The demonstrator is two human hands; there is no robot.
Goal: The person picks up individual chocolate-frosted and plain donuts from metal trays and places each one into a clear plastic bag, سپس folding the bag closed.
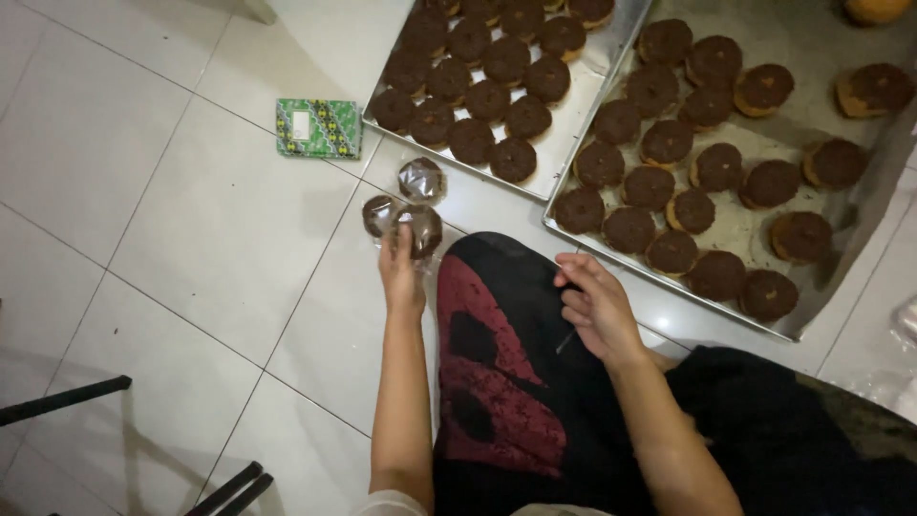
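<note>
glossy floor tiles, dull metal tray, clear plastic-wrapped donut

The top edge cuts off the left doughnut tray.

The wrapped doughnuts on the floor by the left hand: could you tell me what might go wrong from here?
1. The left hand rests on one wrapped doughnut beside two others; pressing could smear its chocolate topping against the plastic.
2. The metal trays lie on the floor tiles with uncovered doughnuts; the knee close by could knock them.
</note>
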